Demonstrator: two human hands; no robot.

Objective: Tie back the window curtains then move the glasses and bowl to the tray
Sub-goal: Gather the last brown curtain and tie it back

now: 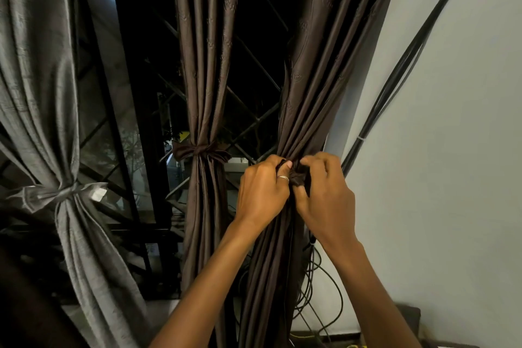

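Three curtains hang before a dark barred window. The grey curtain (42, 93) at the left is gathered by a knotted grey tie (60, 192). The middle brown curtain (203, 65) is cinched by a brown tie (199, 151). The right brown curtain (316, 79) is bunched at its waist, where my left hand (262, 192) and my right hand (324, 192) both pinch a brown tie-back (298, 175) wrapped around it. A ring sits on my left hand. The knot is mostly hidden by my fingers. No glasses, bowl or tray are in view.
Black cables (401, 70) run down the white wall (452, 150) at the right and coil loosely (319, 299) behind the curtain's foot. The window grille (254, 65) stands behind the curtains. A dark object (406, 316) sits low at the right.
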